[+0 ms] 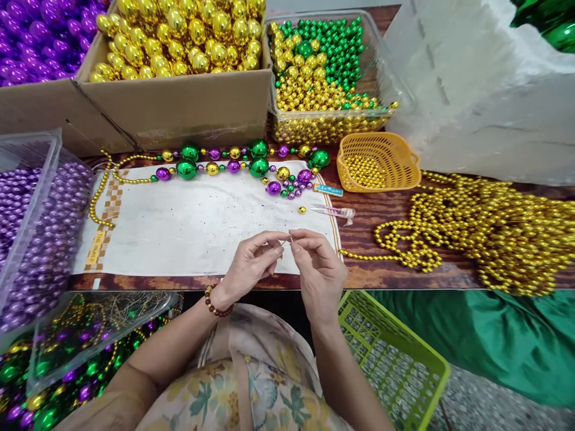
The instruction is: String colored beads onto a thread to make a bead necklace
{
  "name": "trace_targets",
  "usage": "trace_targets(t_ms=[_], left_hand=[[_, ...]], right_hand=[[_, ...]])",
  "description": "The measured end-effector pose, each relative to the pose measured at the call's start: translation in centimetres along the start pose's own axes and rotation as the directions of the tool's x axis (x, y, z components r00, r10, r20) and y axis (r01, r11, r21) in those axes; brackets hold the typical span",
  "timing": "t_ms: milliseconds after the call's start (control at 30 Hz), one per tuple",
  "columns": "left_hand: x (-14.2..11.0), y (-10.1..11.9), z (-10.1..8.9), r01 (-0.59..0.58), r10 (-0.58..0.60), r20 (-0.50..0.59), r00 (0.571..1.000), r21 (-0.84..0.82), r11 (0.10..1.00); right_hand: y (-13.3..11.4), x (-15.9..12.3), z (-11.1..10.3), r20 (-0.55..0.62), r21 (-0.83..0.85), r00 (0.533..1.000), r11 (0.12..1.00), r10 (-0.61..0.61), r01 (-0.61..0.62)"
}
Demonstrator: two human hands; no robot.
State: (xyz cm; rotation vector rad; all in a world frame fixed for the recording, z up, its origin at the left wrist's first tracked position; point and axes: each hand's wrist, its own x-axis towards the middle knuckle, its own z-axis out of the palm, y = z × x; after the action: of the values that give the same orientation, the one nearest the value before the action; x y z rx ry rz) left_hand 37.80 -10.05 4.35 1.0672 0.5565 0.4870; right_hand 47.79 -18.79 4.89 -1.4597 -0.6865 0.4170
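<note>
My left hand (pixel 250 263), with a brown bead bracelet (pixel 218 304) at its wrist, is closed in a pinch over the front of the white cloth (pixel 193 221). Fingertip to fingertip with it, my right hand (pixel 321 274) pinches too. Something thin shows between them, too small to name. Beyond the hands lies a strung bead necklace (pixel 185 169) of green, purple and gold beads. A loose gold bead (pixel 302 209) and small thread snips (pixel 335 212) rest on the cloth's right side.
An orange basket (pixel 398 160) of small gold beads stands at the back right, near a heap of gold bead strands (pixel 503 227). Bead-filled boxes (pixel 179 111) and a clear bin (pixel 332 123) line the back. A purple bead bin (pixel 40 239) is left; a green crate (pixel 404 359) sits below.
</note>
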Motion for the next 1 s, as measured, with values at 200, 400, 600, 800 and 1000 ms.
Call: trace_targets(t_ms=[200,400,600,800,1000], left_hand=[[0.05,-0.18,-0.22,-0.102,0.102,0.007,0.995,0.042,0.994],[0.03,-0.11,-0.22,-0.157,0.156,0.008,0.988,0.079,0.984],[0.02,-0.37,-0.34,-0.207,0.206,0.021,0.978,0.112,0.972],[-0.02,-0.40,-0.41,-0.238,0.238,0.023,0.971,0.173,0.956],[-0.04,-0.22,-0.35,-0.252,0.253,0.025,0.967,0.225,0.941]], right_hand=[[-0.13,0.09,0.15,-0.004,-0.014,1.000,1.000,0.007,-0.007],[-0.19,0.11,0.19,-0.004,0.002,1.000,1.000,0.014,-0.014],[-0.22,0.14,0.24,-0.017,0.047,0.999,0.998,0.039,-0.038],[-0.34,0.27,0.44,-0.025,0.069,0.998,0.996,0.057,-0.055],[-0.30,0.32,0.51,-0.030,0.053,0.996,0.995,0.083,-0.081]])
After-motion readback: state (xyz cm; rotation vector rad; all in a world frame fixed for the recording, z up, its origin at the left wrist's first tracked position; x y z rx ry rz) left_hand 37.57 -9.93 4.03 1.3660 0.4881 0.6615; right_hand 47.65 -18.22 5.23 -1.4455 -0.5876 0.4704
